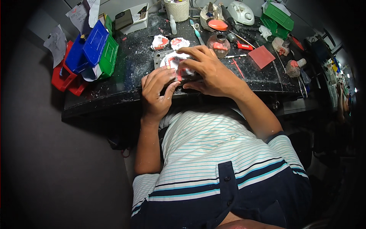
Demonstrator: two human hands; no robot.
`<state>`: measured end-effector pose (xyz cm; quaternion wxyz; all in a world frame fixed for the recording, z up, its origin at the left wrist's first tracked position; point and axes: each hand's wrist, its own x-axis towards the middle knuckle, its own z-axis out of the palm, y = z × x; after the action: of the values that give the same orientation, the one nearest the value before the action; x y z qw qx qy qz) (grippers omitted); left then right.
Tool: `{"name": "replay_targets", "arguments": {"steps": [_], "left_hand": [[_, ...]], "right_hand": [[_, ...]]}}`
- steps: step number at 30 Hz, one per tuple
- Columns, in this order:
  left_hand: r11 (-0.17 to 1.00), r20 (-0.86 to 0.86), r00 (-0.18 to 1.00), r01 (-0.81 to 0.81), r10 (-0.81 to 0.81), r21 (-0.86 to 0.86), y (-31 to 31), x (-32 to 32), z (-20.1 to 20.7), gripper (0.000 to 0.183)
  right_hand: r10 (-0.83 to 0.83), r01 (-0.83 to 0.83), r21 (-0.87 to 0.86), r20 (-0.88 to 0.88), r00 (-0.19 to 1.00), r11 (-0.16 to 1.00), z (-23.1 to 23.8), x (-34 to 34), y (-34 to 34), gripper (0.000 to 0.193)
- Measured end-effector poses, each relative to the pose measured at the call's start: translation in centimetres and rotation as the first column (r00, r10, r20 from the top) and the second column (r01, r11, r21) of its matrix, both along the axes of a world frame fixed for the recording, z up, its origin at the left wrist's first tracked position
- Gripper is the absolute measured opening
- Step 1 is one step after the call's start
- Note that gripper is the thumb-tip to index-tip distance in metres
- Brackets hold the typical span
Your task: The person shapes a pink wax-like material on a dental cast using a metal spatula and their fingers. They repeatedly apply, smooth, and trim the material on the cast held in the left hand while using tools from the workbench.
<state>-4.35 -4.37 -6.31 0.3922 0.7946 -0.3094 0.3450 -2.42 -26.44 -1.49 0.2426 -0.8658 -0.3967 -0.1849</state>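
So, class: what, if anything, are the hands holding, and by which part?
The white dental cast: the left hand holds its near-left edge; the right hand curls over its right side, but its exact grip is hidden.

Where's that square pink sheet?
In the head view, the square pink sheet lies on the black workbench, to the right of the right hand, near the thin red strip.

Black bench (127, 78): is stretching left to right, its top carrying white dust.
Grey wall (32, 17): is standing behind the bench's far left.
Grey expanse (65, 164): is filling the near left; floor or panel, unclear.
White lights (356, 90): are glowing at the far right amid shadow.
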Motion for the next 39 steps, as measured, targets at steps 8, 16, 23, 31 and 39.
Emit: {"name": "replay_targets", "arguments": {"steps": [8,16,23,31,39], "left_hand": [[0.999,0.065,0.998,0.006,-0.009,0.05,0.5,0.3,-0.3,0.019],[0.998,0.056,0.998,0.018,-0.022,0.066,0.6,0.3,-0.2,0.018],[0.998,0.062,0.998,0.019,-0.023,0.059,0.6,0.4,-0.5,0.019],[0.998,0.015,0.999,0.047,-0.048,0.038,0.7,0.3,-0.2,0.015],[0.996,-0.112,0.992,0.057,-0.064,-0.072,0.9,0.3,-0.9,0.032]], "right_hand": [[0.085,-0.086,0.016,0.073,0.994,0.996,-0.5,-0.1,-0.5,0.036],[0.098,-0.103,0.055,0.075,0.992,0.993,-1.0,-0.3,-0.6,0.034],[0.099,-0.104,0.009,0.238,0.966,0.994,-1.5,-0.3,-0.5,0.037],[0.091,-0.051,-0.125,0.341,0.936,0.991,-1.8,-0.6,-0.5,0.038],[0.113,-0.083,-0.111,0.297,0.948,0.99,-1.7,-1.0,-0.8,0.05]]}}
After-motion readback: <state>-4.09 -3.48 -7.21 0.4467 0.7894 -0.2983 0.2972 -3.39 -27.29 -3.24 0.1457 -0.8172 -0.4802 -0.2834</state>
